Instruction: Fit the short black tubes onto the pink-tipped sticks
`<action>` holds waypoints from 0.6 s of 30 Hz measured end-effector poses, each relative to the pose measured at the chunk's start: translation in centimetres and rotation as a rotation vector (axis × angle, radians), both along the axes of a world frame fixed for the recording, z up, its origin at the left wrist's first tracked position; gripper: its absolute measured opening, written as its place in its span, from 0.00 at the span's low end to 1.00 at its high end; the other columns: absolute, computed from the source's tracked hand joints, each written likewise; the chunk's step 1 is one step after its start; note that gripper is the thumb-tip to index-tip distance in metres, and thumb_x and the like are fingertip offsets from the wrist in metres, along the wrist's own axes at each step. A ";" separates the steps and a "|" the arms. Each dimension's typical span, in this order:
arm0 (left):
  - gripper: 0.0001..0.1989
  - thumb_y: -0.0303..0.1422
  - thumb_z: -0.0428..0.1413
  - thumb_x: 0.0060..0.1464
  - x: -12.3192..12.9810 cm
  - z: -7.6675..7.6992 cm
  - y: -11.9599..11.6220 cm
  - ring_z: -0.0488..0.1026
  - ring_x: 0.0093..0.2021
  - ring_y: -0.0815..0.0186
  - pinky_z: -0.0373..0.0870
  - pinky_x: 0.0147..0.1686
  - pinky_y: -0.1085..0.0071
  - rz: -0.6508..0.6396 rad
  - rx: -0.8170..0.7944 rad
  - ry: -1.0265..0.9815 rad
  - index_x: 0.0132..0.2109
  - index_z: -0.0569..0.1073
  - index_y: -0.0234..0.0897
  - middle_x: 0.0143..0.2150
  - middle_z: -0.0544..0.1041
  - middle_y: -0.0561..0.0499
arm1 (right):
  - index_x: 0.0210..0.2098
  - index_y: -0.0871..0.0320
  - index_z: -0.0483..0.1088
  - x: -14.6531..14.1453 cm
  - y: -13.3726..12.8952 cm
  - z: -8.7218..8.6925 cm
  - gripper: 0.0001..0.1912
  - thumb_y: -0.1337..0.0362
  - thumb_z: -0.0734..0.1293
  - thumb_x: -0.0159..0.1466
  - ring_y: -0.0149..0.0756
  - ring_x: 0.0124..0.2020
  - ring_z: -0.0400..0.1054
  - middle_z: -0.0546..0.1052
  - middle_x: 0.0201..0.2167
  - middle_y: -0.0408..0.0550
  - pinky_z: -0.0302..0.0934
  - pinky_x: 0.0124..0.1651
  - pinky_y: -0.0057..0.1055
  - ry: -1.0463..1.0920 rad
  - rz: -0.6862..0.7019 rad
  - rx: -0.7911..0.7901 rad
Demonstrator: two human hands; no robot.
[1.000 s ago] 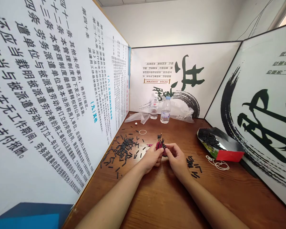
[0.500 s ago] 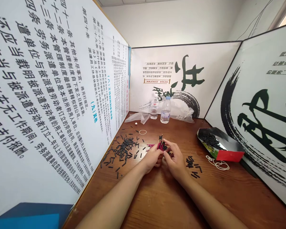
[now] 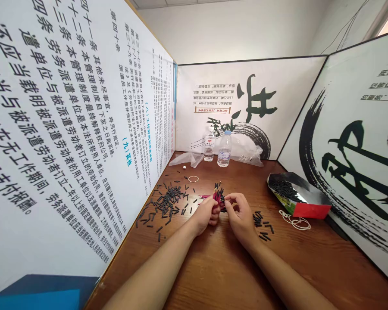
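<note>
My left hand [image 3: 208, 214] is closed round an upright bundle of thin pink sticks [image 3: 217, 194] with gold and black ends. My right hand [image 3: 241, 213] is just right of the bundle, its thumb and forefinger pinched together at the bundle's side. Whatever sits in that pinch is too small to make out. Behind my hands, more pink and black sticks [image 3: 203, 197] lie on the table, partly hidden. A heap of short black tubes [image 3: 170, 200] spreads to the left of my left hand. A smaller group of black tubes [image 3: 261, 224] lies beside my right wrist.
At the right stands an open box [image 3: 312, 210] holding black tubes, with white rubber bands [image 3: 297, 223] before it. Two water bottles [image 3: 224, 150] and clear plastic bags [image 3: 250, 155] are at the back. A single band [image 3: 193, 179] lies near the heap. Printed panels enclose the table.
My right hand has drawn slightly right, away from my left hand, and its fingers have come together in a pinch. My left hand keeps its hold on the bundle.
</note>
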State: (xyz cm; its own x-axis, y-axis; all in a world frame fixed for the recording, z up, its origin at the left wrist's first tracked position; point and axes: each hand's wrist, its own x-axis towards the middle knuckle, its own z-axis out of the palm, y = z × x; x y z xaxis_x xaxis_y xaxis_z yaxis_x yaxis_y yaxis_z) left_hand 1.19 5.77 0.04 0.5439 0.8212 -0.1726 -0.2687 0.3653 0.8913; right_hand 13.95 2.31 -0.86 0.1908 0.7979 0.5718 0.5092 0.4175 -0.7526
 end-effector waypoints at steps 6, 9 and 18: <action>0.11 0.34 0.52 0.45 -0.1 0.1 0.0 0.47 0.16 0.79 0.39 0.15 0.79 -0.014 0.005 -0.031 0.31 0.56 0.39 0.22 0.55 0.61 | 0.34 0.58 0.66 0.1 0.1 -0.2 0.08 0.61 0.60 0.65 0.33 0.34 0.63 0.68 0.34 0.46 0.58 0.34 0.29 0.030 0.008 -0.025; 0.11 0.33 0.53 0.44 -0.2 0.2 0.0 0.48 0.16 0.79 0.38 0.15 0.80 -0.020 0.004 -0.028 0.32 0.56 0.39 0.23 0.57 0.60 | 0.34 0.58 0.66 0.2 0.1 -0.1 0.08 0.61 0.59 0.65 0.34 0.34 0.63 0.68 0.33 0.46 0.58 0.35 0.30 0.033 0.003 -0.035; 0.12 0.33 0.52 0.45 -0.3 0.3 -0.2 0.43 0.15 0.79 0.36 0.15 0.80 -0.021 0.004 -0.017 0.33 0.54 0.41 0.21 0.53 0.62 | 0.35 0.58 0.65 0.6 0.3 0.0 0.10 0.60 0.57 0.65 0.34 0.34 0.64 0.69 0.34 0.47 0.58 0.37 0.30 -0.034 -0.027 -0.079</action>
State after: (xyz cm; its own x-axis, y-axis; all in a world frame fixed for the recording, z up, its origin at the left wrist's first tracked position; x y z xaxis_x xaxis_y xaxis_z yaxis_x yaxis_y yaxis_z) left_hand 0.92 5.60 0.32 0.5639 0.8102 -0.1599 -0.2761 0.3675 0.8881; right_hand 14.53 2.57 -0.84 0.1944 0.8355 0.5140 0.5450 0.3437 -0.7648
